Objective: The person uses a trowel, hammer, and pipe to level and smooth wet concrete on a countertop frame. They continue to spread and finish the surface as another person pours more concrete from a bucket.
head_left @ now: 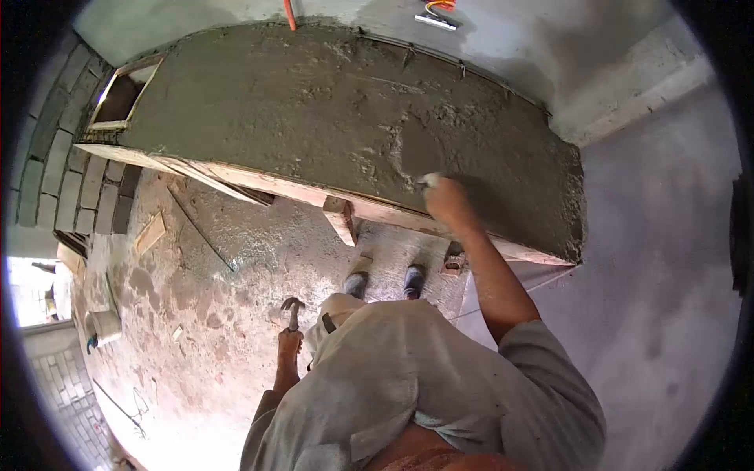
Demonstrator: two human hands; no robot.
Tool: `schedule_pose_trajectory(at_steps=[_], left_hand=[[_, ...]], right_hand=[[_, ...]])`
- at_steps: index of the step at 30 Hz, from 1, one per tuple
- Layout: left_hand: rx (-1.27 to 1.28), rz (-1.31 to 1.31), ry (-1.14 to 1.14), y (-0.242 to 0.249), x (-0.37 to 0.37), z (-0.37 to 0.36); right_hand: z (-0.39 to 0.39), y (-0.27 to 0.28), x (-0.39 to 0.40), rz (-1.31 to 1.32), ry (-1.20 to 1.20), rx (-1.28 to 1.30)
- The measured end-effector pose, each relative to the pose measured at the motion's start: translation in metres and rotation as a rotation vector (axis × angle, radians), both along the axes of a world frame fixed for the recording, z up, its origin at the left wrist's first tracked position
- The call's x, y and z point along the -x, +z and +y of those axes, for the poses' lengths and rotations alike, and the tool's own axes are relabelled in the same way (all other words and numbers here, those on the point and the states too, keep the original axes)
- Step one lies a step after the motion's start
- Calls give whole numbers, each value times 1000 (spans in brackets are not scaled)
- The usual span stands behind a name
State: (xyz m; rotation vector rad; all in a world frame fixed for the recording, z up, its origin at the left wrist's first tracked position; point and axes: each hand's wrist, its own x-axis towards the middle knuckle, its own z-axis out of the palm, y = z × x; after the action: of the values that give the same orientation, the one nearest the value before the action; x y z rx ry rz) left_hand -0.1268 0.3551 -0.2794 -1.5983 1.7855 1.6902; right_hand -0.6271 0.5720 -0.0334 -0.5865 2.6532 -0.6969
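My left hand [290, 342] is closed around the handle of a claw hammer [293, 308], held low at my left side with its head up. My right hand [449, 202] is closed over the front edge of the wet concrete slab [290, 102]. It grips what looks like a trowel [428, 180], of which a pale part shows at the fingers. The blade is hard to tell from the grey concrete. Just beyond the hand lies a smoother patch, with rough, lumpy concrete around it.
A wooden form board [290, 182] edges the slab, with a timber block [339, 220] beneath. A wooden frame [126, 93] surrounds an opening at the left end. An orange pipe [290, 14] rises behind. A bucket [104, 325] and a board piece [150, 233] are on the floor.
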Motion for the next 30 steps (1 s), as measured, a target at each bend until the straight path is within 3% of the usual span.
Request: schedule_pose_trajectory(at_steps=[2,4,6,8,9,12,13,17,18,19,22,25,30], left_hand=[[4,-48,-23,0,-20,8],[6,-86,-69,-4,-34,16],[18,-114,-142,-7,-39,21],[25,-125,-227,-16,-40,24],[24,-126,-264,-19,-39,24],[13,-130,-319,-20,-20,20],[7,-133,-329,-22,-18,18],[-25,-146,-292,-18,11,2],[-36,-144,-266,-17,19,-2],[-42,-143,-237,-15,28,-6],[-59,-142,-158,-9,53,-15],[-56,-127,-106,-1,84,-19],[-94,-105,-82,19,118,-6]], right_hand=[[-33,-27,-2,141,192,105],[-60,22,-17,183,548,-105],[-85,19,-25,60,376,-81],[-78,16,-24,182,392,9],[-74,-4,-17,228,318,-64],[-23,4,1,400,204,-77],[-2,2,19,256,146,-216],[130,-5,77,380,-164,-287],[163,3,87,435,-194,-416],[195,7,100,366,-351,-374],[312,-20,138,398,-461,-519],[358,11,150,343,-508,-596],[385,16,179,161,-513,-633]])
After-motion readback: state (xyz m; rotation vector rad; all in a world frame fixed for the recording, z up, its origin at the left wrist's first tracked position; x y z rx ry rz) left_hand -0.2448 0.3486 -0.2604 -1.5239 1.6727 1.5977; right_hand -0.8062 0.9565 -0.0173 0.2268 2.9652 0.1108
